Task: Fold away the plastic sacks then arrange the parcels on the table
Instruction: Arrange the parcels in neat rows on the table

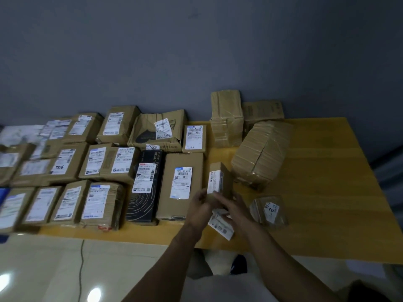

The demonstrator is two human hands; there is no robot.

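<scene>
Currently | yellow wooden table (316, 214): brown labelled cardboard parcels (91, 164) in rows, left | small brown cardboard box (219, 178) upright, right of near row | I see left hand (199, 209), right hand (234, 209) gripping its base | risk: loose grip drops it crooked.

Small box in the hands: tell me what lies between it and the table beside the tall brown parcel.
Left hand and right hand hold the small box over the table, right of the tall brown parcel. A white-labelled packet lies under the hands, near the front edge. Farther back that strip looks bare.
</scene>
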